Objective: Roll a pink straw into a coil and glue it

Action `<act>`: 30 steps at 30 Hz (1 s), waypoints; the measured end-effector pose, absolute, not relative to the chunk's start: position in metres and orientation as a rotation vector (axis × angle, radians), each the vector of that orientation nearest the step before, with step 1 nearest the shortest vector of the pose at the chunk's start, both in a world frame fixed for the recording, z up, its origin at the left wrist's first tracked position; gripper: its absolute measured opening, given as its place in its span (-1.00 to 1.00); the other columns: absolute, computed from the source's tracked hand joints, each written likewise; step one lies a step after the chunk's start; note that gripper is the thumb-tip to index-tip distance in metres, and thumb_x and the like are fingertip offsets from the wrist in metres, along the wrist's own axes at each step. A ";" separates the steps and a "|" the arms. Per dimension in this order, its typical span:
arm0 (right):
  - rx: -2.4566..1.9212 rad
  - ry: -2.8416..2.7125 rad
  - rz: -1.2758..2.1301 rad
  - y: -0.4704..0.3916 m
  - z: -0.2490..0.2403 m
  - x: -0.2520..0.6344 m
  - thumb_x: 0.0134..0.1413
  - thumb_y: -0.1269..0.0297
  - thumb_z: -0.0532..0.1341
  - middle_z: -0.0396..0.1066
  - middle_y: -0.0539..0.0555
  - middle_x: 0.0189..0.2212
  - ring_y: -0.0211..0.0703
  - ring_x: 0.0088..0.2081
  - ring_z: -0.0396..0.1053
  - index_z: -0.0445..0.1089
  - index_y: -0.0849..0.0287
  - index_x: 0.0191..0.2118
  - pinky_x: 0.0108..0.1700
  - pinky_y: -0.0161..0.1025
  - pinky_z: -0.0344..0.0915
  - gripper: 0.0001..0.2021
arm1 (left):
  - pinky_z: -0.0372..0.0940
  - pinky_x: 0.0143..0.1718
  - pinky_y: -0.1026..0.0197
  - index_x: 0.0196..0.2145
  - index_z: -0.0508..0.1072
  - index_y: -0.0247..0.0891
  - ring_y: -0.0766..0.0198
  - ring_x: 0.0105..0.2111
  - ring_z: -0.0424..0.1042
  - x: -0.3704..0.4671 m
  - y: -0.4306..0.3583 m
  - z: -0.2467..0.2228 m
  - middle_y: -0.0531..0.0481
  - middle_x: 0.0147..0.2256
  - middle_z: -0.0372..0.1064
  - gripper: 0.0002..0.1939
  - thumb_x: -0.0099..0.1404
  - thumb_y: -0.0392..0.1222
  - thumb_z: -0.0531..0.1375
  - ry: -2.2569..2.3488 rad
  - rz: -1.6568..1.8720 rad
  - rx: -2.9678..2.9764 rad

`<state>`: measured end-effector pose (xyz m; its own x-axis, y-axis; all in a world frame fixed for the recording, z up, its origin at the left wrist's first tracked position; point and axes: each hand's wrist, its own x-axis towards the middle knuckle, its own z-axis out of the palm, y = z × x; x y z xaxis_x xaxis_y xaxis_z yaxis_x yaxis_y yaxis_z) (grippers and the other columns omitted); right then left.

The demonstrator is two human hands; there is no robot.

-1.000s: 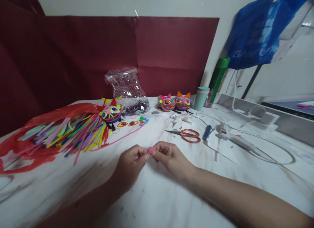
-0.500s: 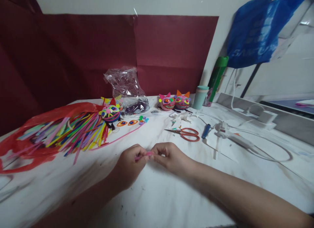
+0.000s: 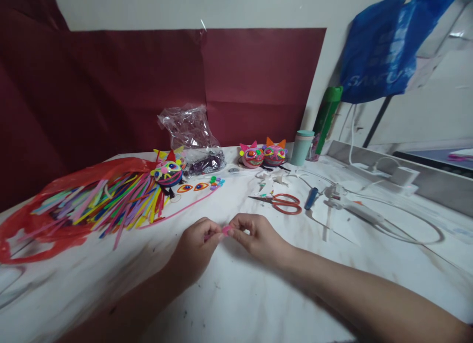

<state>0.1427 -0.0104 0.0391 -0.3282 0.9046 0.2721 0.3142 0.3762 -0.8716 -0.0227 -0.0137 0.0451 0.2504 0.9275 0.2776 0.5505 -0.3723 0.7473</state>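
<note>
A small pink piece point(image 3: 225, 230) is pinched between my two hands above the marbled white table point(image 3: 236, 293). My left hand point(image 3: 201, 242) has its fingers closed on the left end, partly hiding it. From the right, my right hand point(image 3: 254, 234) grips the other end between thumb and forefinger. The fingertips of both hands almost touch. Beyond them lie two eye-shaped pieces point(image 3: 201, 186), small coloured flower-like bits point(image 3: 216, 182) and a long thin pink strip point(image 3: 185, 209). Orange-handled scissors point(image 3: 286, 203) rest behind my right hand.
Colourful strips point(image 3: 125, 200) lie on a red bag point(image 3: 74, 178) at left, beside a decorated ball point(image 3: 168, 173). Two eared balls point(image 3: 252, 155) stand at the back, near a green cup point(image 3: 302, 148). A blue tool point(image 3: 311, 198), a glue gun point(image 3: 358, 210) and cables are right.
The pink piece now shows as a small rounded shape between the fingertips, where it looked longer before. Both hands have stayed nearly in place; the view has shifted slightly.
</note>
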 end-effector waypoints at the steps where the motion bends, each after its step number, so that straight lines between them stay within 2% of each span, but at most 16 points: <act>1: -1.074 -1.912 0.865 -0.011 0.040 0.144 0.01 0.29 0.13 0.18 -0.07 -0.64 -0.35 -0.56 0.07 0.32 0.24 -0.51 -0.51 -0.39 0.02 -0.83 | 0.11 -0.42 0.29 -0.56 0.30 -0.27 0.33 -0.48 0.21 -0.024 -0.013 0.044 0.09 -0.54 0.18 -0.86 0.11 -0.22 0.05 1.330 0.975 2.082; 6: -1.033 -2.157 0.598 -0.014 0.042 0.146 -0.07 0.49 0.09 0.28 -0.02 -0.60 -0.31 -0.53 0.17 0.36 0.23 -0.50 -0.46 -0.38 0.08 -0.87 | 0.08 -0.43 0.29 -0.58 0.25 -0.27 0.33 -0.49 0.20 -0.026 -0.013 0.036 0.09 -0.54 0.16 -0.85 0.12 -0.28 0.04 1.290 0.875 2.296; 8: -1.018 -2.149 0.630 -0.013 0.040 0.146 -0.07 0.48 0.11 0.30 -0.02 -0.59 -0.31 -0.53 0.18 0.37 0.23 -0.50 -0.46 -0.38 0.08 -0.88 | 0.07 -0.44 0.30 -0.59 0.24 -0.27 0.35 -0.50 0.18 -0.025 -0.014 0.038 0.10 -0.55 0.15 -0.85 0.11 -0.30 0.05 1.282 0.866 2.283; 11: -1.017 -1.942 0.924 -0.010 0.039 0.145 0.00 0.28 0.15 0.28 -0.03 -0.60 -0.32 -0.53 0.16 0.37 0.25 -0.47 -0.47 -0.38 0.08 -0.84 | 0.06 -0.47 0.32 -0.58 0.24 -0.27 0.36 -0.52 0.16 -0.023 -0.016 0.044 0.12 -0.57 0.14 -0.85 0.12 -0.25 0.06 1.319 0.951 2.104; 14: -0.933 -1.667 1.225 -0.007 0.037 0.140 -0.07 0.06 0.21 0.28 -0.02 -0.55 -0.32 -0.50 0.16 0.36 0.28 -0.41 -0.44 -0.36 0.11 -0.69 | 0.06 -0.49 0.33 -0.55 0.28 -0.26 0.38 -0.55 0.13 -0.020 -0.019 0.048 0.15 -0.61 0.12 -0.80 0.15 -0.13 0.06 1.366 1.051 1.860; 19: -0.898 -1.492 1.337 -0.012 0.031 0.132 -0.17 -0.05 0.25 0.24 -0.04 -0.58 -0.34 -0.51 0.14 0.34 0.27 -0.44 -0.44 -0.35 0.09 -0.60 | 0.09 -0.49 0.32 -0.55 0.29 -0.27 0.37 -0.56 0.17 -0.016 -0.021 0.044 0.13 -0.61 0.22 -0.81 0.13 -0.13 0.06 1.304 1.120 1.762; 25: -0.929 -1.553 1.197 -0.013 0.027 0.133 -0.03 0.03 0.17 0.13 -0.08 -0.62 -0.36 -0.55 0.03 0.31 0.26 -0.48 -0.50 -0.37 0.00 -0.67 | 0.12 -0.45 0.31 -0.57 0.32 -0.27 0.34 -0.51 0.21 -0.020 -0.017 0.045 0.11 -0.58 0.22 -0.84 0.11 -0.19 0.08 1.301 1.063 1.909; 30: -1.035 -1.828 0.904 -0.012 0.035 0.139 0.05 0.21 0.12 0.19 -0.05 -0.61 -0.33 -0.53 0.09 0.33 0.27 -0.51 -0.49 -0.37 0.03 -0.75 | 0.12 -0.44 0.30 -0.56 0.32 -0.28 0.34 -0.50 0.21 -0.025 -0.013 0.044 0.09 -0.55 0.19 -0.85 0.12 -0.23 0.06 1.309 1.024 2.084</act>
